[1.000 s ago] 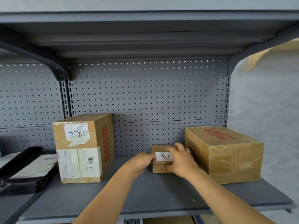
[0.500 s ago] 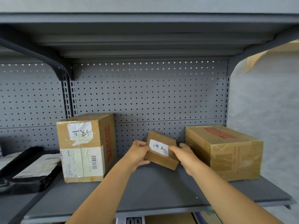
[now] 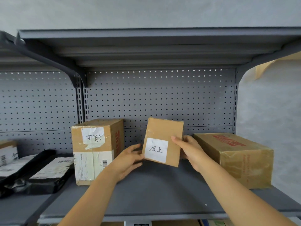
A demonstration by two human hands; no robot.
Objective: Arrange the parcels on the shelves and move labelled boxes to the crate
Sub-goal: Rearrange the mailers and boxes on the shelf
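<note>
Currently the small box (image 3: 163,141) is held clear of the grey shelf (image 3: 154,193), tilted slightly, its labelled face toward the camera. The left hand (image 3: 128,158) grips its lower left edge with curled fingers; the right hand (image 3: 189,150) clamps its right edge, thumb on the front face.

Surroundings:
- Tall box (image 3: 96,150): stands upright on the shelf, left of the hands, near the left wrist.
- Wide box (image 3: 236,158): lies on the shelf to the right, just beside the right hand, wrapped in clear tape.
- Black parcel bag (image 3: 37,175): lies at far left with a white shipping slip on top.
- Perforated back panel (image 3: 159,98): directly behind the held box.
- Upper shelf (image 3: 146,49): overhangs the working space.

Markings:
- Small box: white label (image 3: 156,150), handwritten "汶上".
- Tall box: white label with the same characters, upside down; below it a shipping label with a barcode; red print on its side, not legible.
- Wide box: red print on top and front, not legible.
</note>
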